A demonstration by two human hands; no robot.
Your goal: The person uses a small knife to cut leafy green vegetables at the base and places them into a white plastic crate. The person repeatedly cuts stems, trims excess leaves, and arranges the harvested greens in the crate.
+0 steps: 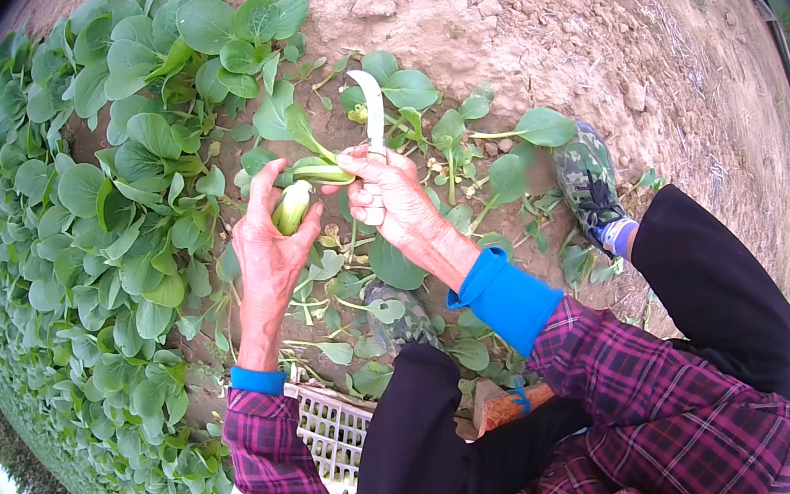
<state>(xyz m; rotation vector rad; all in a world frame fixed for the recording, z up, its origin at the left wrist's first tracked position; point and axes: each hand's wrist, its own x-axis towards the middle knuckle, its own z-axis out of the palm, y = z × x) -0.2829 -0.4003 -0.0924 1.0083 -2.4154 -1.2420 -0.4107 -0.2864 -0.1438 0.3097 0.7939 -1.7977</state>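
My left hand (264, 242) is curled around a pale green bok choy head (293, 208), its cut base facing me. In my right hand (400, 201) is a knife with a curved, whitish blade (373, 110) that points up and away from me; its handle is mostly covered by my fingers. The thumb and fingers of that same hand also pinch a green leaf stalk (326, 173) beside the head. Whether the stalk is still joined to the head cannot be told. Both hands are close together above loose leaves on the soil.
Dense rows of leafy bok choy (147, 153) grow at the left. Loose leaves (397, 262) litter the ground around my camouflage shoes (587, 182). A white plastic crate (339, 414), with pale green contents visible through its slots, stands by my left leg. Bare dry soil (521, 9) stretches at the upper right.
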